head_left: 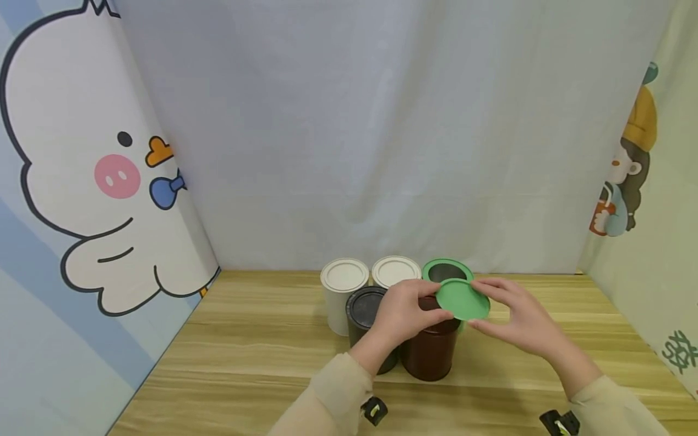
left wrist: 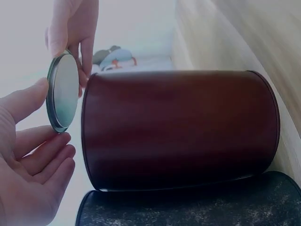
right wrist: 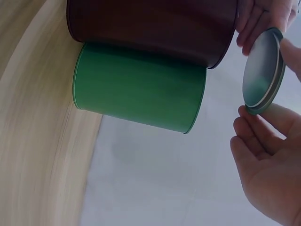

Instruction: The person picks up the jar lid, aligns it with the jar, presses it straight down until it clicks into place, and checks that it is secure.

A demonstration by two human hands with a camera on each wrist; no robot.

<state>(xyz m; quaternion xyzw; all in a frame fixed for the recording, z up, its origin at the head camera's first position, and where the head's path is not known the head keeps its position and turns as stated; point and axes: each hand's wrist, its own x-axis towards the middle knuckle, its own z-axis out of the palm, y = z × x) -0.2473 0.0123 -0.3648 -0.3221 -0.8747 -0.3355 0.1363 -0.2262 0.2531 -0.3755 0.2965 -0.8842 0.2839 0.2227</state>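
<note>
A round green lid (head_left: 462, 300) is held in the air between both hands, over the dark red can (head_left: 429, 351). My left hand (head_left: 400, 312) pinches its left edge between thumb and fingers. On the opposite edge, my right hand (head_left: 518, 318) pinches it likewise. The lid's shiny metal underside (left wrist: 66, 92) shows in the left wrist view. Behind the red can stands a green can (right wrist: 141, 87), its top open and dark inside in the head view. Whether the red can has a lid is hidden by the left hand and the green lid.
Left of the red can stands a black can (head_left: 365, 307) with its lid on. Two white lidded cans (head_left: 345, 275) stand behind it. The cans sit close together on a wood-grain table (head_left: 245, 363), near a hanging pale cloth (head_left: 327, 121). Printed panels flank both sides.
</note>
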